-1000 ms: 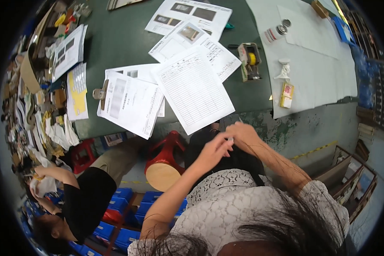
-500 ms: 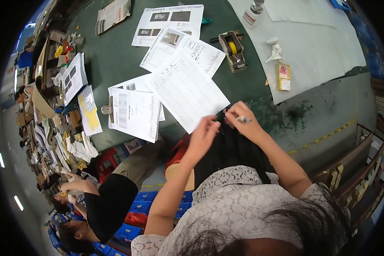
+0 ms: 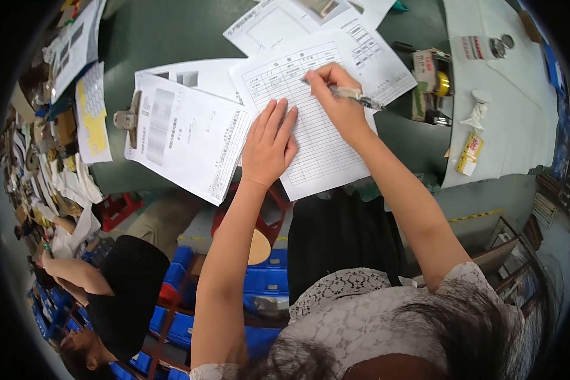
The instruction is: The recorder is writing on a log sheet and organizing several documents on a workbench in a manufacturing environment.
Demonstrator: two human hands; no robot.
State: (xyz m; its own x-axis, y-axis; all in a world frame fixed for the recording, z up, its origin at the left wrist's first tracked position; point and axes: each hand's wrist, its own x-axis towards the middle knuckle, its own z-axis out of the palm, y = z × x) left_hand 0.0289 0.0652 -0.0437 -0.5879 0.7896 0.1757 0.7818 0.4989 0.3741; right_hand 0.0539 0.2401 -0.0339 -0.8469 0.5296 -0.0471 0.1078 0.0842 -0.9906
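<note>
A white sheet with a ruled table [image 3: 320,155] lies on the green tabletop right before me. My left hand [image 3: 268,147] rests flat on its left side, fingers stretched out and touching the paper. In my right hand [image 3: 341,104], closed in a writing grip, is a pen [image 3: 360,97]; its tip end is by the upper rows of the table, largely hidden by the fingers. Left of my left hand is a clipboard with papers, held by a metal clip [image 3: 126,120]. More printed sheets [image 3: 278,26] lie partly under the form's far edge.
A tape dispenser with yellow tape [image 3: 442,83] stands to the right. Beyond it, white paper [image 3: 513,114] carries a jar [image 3: 482,47], a small white object [image 3: 478,107] and a yellow box [image 3: 470,154]. A co-worker in black [image 3: 130,294] is at lower left, near blue bins [image 3: 266,280].
My left hand has come down flat onto the form. My right hand has moved from the table's near edge up onto the sheet with the pen. The view has shifted closer over the papers.
</note>
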